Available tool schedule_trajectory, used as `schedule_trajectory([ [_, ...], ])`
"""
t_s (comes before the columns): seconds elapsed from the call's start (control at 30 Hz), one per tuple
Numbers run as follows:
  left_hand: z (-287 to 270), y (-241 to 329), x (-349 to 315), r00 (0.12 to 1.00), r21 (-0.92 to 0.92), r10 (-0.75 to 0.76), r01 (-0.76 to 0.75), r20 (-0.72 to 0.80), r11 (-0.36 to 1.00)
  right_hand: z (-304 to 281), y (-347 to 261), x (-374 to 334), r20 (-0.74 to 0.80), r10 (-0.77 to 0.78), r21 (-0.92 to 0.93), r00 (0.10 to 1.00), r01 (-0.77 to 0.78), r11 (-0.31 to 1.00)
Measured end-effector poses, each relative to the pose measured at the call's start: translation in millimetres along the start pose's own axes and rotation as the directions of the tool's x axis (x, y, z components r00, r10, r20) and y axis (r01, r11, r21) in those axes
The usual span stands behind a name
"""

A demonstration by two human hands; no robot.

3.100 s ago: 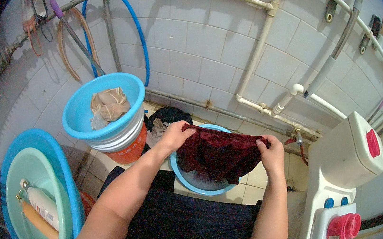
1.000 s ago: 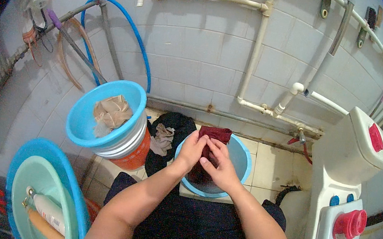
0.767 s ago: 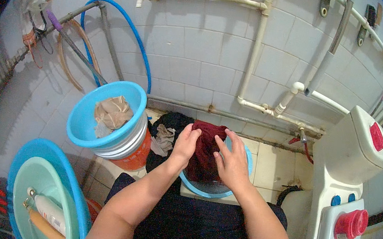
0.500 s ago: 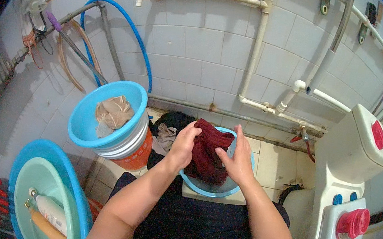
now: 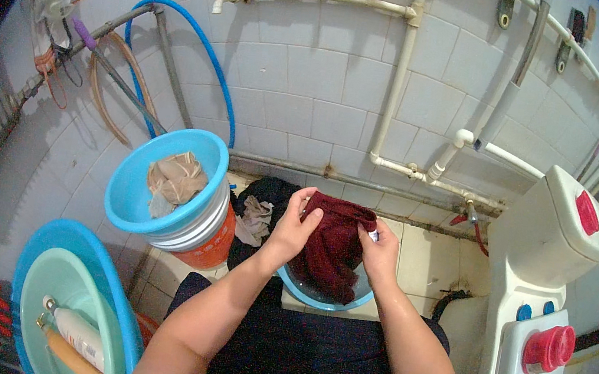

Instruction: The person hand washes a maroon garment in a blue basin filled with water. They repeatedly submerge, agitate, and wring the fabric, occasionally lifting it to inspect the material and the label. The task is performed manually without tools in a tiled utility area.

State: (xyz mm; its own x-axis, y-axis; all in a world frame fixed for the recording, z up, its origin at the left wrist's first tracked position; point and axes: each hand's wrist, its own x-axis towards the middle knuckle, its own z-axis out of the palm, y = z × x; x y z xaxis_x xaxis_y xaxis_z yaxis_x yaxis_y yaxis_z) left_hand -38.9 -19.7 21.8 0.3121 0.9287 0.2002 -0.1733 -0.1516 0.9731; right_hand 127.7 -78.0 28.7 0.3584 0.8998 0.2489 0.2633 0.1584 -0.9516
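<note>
A dark red garment (image 5: 332, 249) hangs between my two hands, its upper edge stretched fairly straight. My left hand (image 5: 289, 234) pinches the upper left corner, thumb on the near side. At the upper right corner my right hand (image 5: 379, 254) grips the same edge, beside a small white label (image 5: 373, 236). The lower folds droop into a light blue basin (image 5: 316, 304) on the floor, which the cloth and hands partly hide. Left of the basin lie a pale crumpled cloth (image 5: 256, 219) and a heap of black clothing (image 5: 266, 192).
A blue basin (image 5: 117, 211) holding beige cloth tops a bucket (image 5: 207, 241) to the left. Nearer stand a large blue basin (image 5: 55, 232) and a pale green one (image 5: 73, 261) with bottles inside. On the right is a toilet (image 5: 531, 245) with a red container (image 5: 549, 350) on its lid.
My right hand has gone from open beside the garment to gripping its upper right corner. The top edge is now spread out, with a white label showing.
</note>
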Motion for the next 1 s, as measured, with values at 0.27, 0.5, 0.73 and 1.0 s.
schedule_trajectory([
  [0.27,-12,-10,7,0.998,0.225,0.007,-0.019,0.055,0.974,-4,-1,-1,-0.015,0.070,0.028,0.997,-0.070,0.997],
  [0.5,-10,3,2,0.965,0.342,0.145,-0.214,0.217,0.915,-7,-6,-2,-0.016,0.032,0.030,0.999,-0.032,0.999],
  [0.73,-8,25,7,0.988,0.187,0.027,-0.055,0.149,0.981,-11,-14,1,0.009,0.023,-0.035,1.000,-0.023,0.999],
  [1.0,-1,36,1,1.000,-0.136,-0.013,0.012,-0.004,0.991,-10,-20,3,0.065,-0.001,-0.063,0.998,0.005,0.998],
])
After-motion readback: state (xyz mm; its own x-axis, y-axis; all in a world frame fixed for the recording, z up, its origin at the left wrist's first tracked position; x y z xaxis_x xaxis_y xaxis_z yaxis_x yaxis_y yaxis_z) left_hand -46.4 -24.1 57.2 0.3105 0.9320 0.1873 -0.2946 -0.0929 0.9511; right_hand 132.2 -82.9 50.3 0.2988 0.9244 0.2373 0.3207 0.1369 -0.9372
